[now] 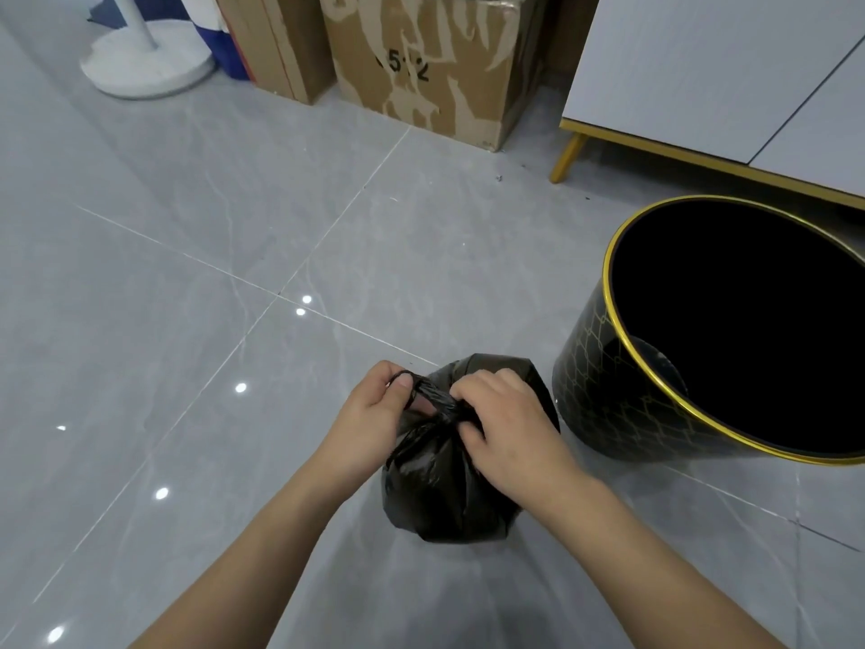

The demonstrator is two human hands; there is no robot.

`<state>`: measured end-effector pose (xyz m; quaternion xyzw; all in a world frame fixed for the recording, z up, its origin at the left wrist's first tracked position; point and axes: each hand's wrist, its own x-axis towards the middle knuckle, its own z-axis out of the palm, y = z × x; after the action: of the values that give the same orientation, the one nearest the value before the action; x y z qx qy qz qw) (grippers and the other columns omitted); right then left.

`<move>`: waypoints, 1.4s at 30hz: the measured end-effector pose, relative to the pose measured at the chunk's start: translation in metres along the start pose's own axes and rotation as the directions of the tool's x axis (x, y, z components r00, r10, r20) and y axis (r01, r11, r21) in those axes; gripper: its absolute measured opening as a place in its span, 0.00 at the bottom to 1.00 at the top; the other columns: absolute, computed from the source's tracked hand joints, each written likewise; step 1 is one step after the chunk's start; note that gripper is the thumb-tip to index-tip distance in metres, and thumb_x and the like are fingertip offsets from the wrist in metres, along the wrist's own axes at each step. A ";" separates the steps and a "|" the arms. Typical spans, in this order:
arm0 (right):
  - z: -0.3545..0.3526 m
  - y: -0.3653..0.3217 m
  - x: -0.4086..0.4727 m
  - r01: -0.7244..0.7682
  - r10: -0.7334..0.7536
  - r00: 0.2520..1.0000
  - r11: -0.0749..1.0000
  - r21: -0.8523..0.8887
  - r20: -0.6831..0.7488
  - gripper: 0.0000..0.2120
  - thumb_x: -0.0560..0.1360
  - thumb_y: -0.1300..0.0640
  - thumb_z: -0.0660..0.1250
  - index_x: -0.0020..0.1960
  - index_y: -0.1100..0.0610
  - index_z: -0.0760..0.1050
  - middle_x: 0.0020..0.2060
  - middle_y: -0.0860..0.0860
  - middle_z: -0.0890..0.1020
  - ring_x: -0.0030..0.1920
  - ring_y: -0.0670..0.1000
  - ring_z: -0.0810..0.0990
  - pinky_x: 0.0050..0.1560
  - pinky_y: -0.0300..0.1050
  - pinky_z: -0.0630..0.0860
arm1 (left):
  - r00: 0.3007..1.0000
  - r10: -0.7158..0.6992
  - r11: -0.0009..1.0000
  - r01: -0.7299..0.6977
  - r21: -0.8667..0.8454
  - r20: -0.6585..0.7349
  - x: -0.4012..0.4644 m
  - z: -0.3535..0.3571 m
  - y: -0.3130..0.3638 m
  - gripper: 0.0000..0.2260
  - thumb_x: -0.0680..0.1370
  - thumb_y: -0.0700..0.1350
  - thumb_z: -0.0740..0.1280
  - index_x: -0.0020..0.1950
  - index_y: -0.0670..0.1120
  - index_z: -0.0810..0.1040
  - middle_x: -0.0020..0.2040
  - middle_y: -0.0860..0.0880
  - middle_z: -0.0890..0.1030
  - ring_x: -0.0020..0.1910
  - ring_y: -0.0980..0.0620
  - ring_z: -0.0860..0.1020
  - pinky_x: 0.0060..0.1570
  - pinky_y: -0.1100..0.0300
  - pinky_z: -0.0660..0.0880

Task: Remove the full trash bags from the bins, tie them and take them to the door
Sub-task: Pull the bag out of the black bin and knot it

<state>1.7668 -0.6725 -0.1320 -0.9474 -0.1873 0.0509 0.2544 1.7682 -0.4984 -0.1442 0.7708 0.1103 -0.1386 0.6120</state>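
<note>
Two bare forearms are reaching in from the bottom edge over the grey tiled floor [187, 283]. Between them a black trash bag [444, 489] is sitting on the floor, out of the bin, its top gathered into a twisted neck. The left hand [374, 414] is gripping one end of that neck, its fingers [398, 381] curling round a thin loop of black plastic, with the thumb pressing against it. The right hand [505, 423] is lying over the other side of the gathered top, its fingers clamping down on the twisted plastic near the middle of the bag's mouth. Whether a knot is already formed there is hard to tell, since the hands are covering it.

Just beside the bag, to the right, a round black bin [604, 405] with a gold rim and a gold line pattern is standing on the floor, its inside looking dark.

Farther back, a white cabinet [702, 72] on gold legs is standing behind the bin. To its left, a worn cardboard box [421, 72] with printed digits is resting on the floor beside another cardboard box [281, 44], and at the far left a white round stand base [145, 67] is sitting next to a blue and white container [220, 35].
</note>
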 end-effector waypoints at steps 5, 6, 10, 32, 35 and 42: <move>0.000 -0.002 -0.005 0.054 -0.052 0.996 0.998 0.029 -0.067 0.14 0.71 0.60 0.67 0.55 0.49 0.73 0.47 0.45 0.78 0.48 0.51 0.72 0.54 0.47 0.71 | 0.991 -0.113 0.994 0.113 -0.007 -0.069 0.001 0.010 -0.001 0.09 0.83 0.46 0.55 0.49 0.44 0.70 0.27 0.45 0.80 0.38 0.44 0.80 0.47 0.49 0.74; 0.000 0.000 -0.006 0.053 -0.051 0.995 0.998 0.027 -0.081 0.12 0.72 0.60 0.67 0.54 0.50 0.75 0.47 0.45 0.78 0.49 0.51 0.72 0.55 0.47 0.71 | 0.991 -0.117 0.993 0.117 -0.004 -0.070 0.001 0.010 -0.001 0.07 0.82 0.47 0.55 0.50 0.46 0.70 0.27 0.45 0.80 0.38 0.46 0.80 0.45 0.52 0.74; 0.004 0.007 -0.007 -0.039 0.054 0.991 0.992 0.124 -0.120 0.07 0.73 0.60 0.67 0.51 0.52 0.77 0.46 0.44 0.77 0.52 0.48 0.73 0.56 0.40 0.68 | 0.991 -0.001 0.999 -0.004 -0.038 -0.133 -0.005 0.014 -0.006 0.11 0.78 0.46 0.66 0.49 0.55 0.63 0.38 0.50 0.78 0.34 0.57 0.76 0.35 0.64 0.72; -0.028 0.012 0.012 -0.683 0.287 0.707 0.517 0.517 0.647 0.06 0.71 0.61 0.64 0.36 0.53 0.72 0.31 0.52 0.70 0.35 0.49 0.68 0.38 0.43 0.65 | 0.837 0.527 0.473 -0.435 0.766 0.149 -0.009 0.024 -0.015 0.11 0.73 0.45 0.59 0.50 0.51 0.79 0.39 0.55 0.77 0.39 0.52 0.75 0.51 0.55 0.65; -0.022 0.014 0.011 -0.611 0.352 0.776 0.626 0.484 0.523 0.03 0.70 0.60 0.67 0.38 0.55 0.77 0.30 0.48 0.73 0.34 0.46 0.71 0.37 0.41 0.68 | 0.842 0.534 0.549 -0.417 0.725 0.079 -0.010 0.021 -0.013 0.10 0.72 0.45 0.59 0.45 0.50 0.80 0.38 0.55 0.76 0.39 0.51 0.76 0.50 0.54 0.66; -0.012 0.013 0.009 -0.450 0.315 0.888 0.748 0.488 0.336 0.14 0.72 0.63 0.63 0.41 0.45 0.80 0.40 0.47 0.76 0.37 0.42 0.73 0.38 0.31 0.68 | 0.862 0.506 0.596 -0.346 0.725 -0.004 -0.007 0.022 -0.012 0.08 0.70 0.48 0.61 0.42 0.49 0.80 0.40 0.54 0.73 0.41 0.51 0.72 0.52 0.57 0.64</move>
<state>1.7820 -0.6850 -0.1286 -0.8379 0.0064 0.2643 0.4775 1.7558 -0.5173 -0.1578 0.9574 -0.0755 0.0633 0.2715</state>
